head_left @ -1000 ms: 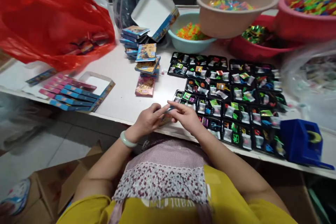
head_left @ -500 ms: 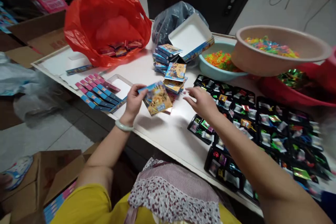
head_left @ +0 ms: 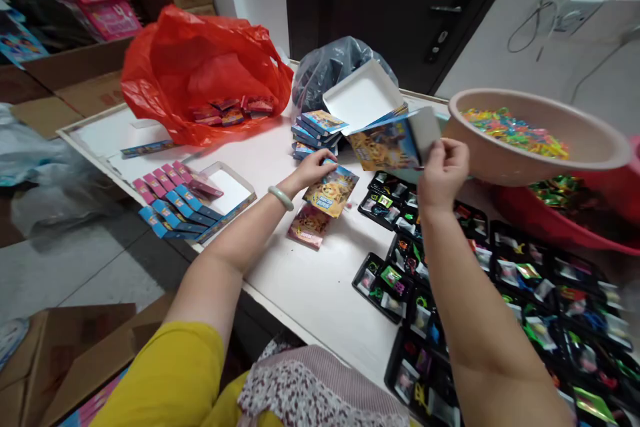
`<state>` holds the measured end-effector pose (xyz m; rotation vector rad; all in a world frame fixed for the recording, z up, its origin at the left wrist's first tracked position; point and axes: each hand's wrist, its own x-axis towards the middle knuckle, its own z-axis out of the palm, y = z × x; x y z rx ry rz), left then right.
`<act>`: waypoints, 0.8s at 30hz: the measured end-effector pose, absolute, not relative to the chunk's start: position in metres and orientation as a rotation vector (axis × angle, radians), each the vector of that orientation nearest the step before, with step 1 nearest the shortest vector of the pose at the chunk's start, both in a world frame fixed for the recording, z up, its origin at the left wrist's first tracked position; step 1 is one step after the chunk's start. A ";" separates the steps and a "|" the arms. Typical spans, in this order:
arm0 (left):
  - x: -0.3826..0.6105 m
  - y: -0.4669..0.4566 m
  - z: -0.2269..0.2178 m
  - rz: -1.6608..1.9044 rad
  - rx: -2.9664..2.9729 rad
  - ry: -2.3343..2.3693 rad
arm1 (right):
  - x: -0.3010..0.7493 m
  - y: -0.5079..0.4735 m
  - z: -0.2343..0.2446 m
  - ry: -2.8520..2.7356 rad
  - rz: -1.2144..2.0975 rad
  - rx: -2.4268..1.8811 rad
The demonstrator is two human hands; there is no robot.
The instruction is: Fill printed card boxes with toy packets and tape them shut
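Note:
My left hand (head_left: 316, 171) grips the upper edge of a small blue-and-yellow printed box (head_left: 333, 192). That box is above a pink printed box (head_left: 308, 227) on the table, partly covering it; whether they touch I cannot tell. Raised over the table, my right hand (head_left: 445, 163) is closed on the pale end of a second printed box (head_left: 387, 145), slightly blurred. Just behind it stand a stack of blue boxes (head_left: 320, 121) and a tilted white-lined carton (head_left: 361, 95). Black trays (head_left: 383, 287) filled with small wrapped items lie below and right of my right hand.
A red plastic bag (head_left: 165, 80) with small red boxes stands at the back left. Pink and blue boxes (head_left: 175, 203) lie in rows by an open display carton (head_left: 233, 180). A beige basin (head_left: 540, 167) of colourful pieces and a red basin (head_left: 590, 220) stand right.
My left hand has moved right with a printed box over the pink one. My right hand has risen to the right and now holds another printed box. The view has tilted up slightly.

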<state>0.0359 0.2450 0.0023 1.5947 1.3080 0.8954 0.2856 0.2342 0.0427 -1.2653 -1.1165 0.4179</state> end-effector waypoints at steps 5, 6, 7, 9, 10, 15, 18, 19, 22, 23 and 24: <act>0.045 0.277 -0.013 0.720 1.840 1.475 | 0.318 0.200 0.043 -0.978 0.653 -1.311; 0.044 0.282 -0.015 0.705 1.862 1.493 | 0.320 0.192 0.041 -0.975 0.741 -1.325; 0.044 0.285 -0.017 0.690 1.881 1.509 | 0.321 0.183 0.038 -0.974 0.839 -1.342; 0.045 0.292 -0.019 0.664 1.912 1.544 | 0.319 0.166 0.035 -0.983 1.031 -1.384; 0.046 0.295 -0.019 0.655 1.918 1.568 | 0.317 0.157 0.034 -0.998 1.115 -1.405; 0.035 0.278 0.008 0.838 1.885 1.649 | 0.304 0.105 0.035 -1.277 1.304 -1.497; 0.022 0.206 0.023 1.028 1.797 1.261 | 0.295 0.072 0.030 -1.472 1.289 -1.538; 0.021 0.172 0.023 0.967 1.743 1.056 | 0.292 0.062 0.027 -1.517 1.266 -1.553; 0.032 0.060 0.001 0.796 1.554 0.815 | 0.278 0.038 0.014 -1.611 1.215 -1.571; 0.040 0.027 -0.011 0.848 1.464 0.899 | 0.273 0.031 0.009 -1.611 1.209 -1.564; 0.048 -0.001 -0.023 0.947 1.352 1.008 | 0.269 0.024 0.004 -1.587 1.215 -1.551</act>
